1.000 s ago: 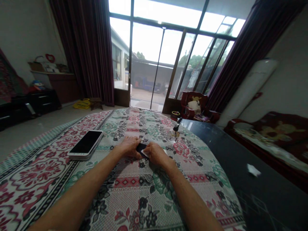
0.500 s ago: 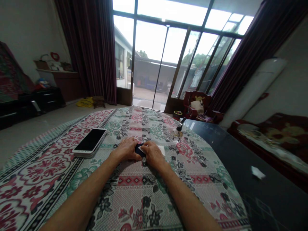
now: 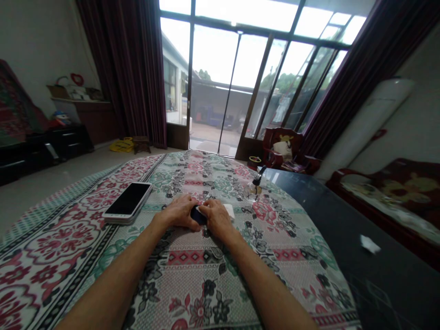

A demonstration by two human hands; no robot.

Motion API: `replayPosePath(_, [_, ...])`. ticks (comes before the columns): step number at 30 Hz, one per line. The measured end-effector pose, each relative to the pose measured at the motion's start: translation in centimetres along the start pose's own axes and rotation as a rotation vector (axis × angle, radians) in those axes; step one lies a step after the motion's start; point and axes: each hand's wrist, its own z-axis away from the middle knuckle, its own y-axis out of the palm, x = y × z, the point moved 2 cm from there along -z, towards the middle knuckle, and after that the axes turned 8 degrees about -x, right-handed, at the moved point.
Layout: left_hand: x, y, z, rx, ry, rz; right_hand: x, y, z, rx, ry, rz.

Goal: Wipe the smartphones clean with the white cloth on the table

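Observation:
A small dark blue flat object (image 3: 198,216) lies on the patterned tablecloth (image 3: 202,288) between my hands. My left hand (image 3: 179,211) is closed around its left side, thumb at the near edge and fingers at the far one. From the right, my right hand (image 3: 217,217) bends over it, fingertips pinched on a small white piece pressed against its top. What that piece is, I cannot tell, as the fingers cover most of it. Partly behind the right hand lies a white folded item (image 3: 229,211), perhaps tissue or paper.
A white-framed smartphone (image 3: 128,201) rests on the left, apparently stacked on something. Further right stands a small clear jar (image 3: 253,192) with a black-handled piece (image 3: 260,175) sticking up. A crumpled white scrap (image 3: 370,244) lies on the black surface (image 3: 330,224) beside the cloth.
My right fingertips have shifted slightly left and up over the dark blue object, taking the white piece along. My left hand stays nearly in place.

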Motion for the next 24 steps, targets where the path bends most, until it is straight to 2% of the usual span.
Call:
replayPosePath(8, [0.3,-0.3,-0.1,0.056,0.016,-0.007,-3.6,-0.3,0.3,-0.008,0.198,-0.120])
replayPosePath(18, [-1.5,1.2,-0.3,-0.073,0.063,0.026,-4.1,-0.6,0.5,-0.011,0.185,-0.109])
replayPosePath(21, [-1.2,1.0,-0.4,-0.100,0.078,0.060,-4.4,-0.4,0.5,-0.062,0.205,-0.118])
replayPosePath(24, [-0.6,0.3,-0.5,-0.119,0.050,0.120,-4.5,-0.6,0.2,-0.201,0.237,-0.215])
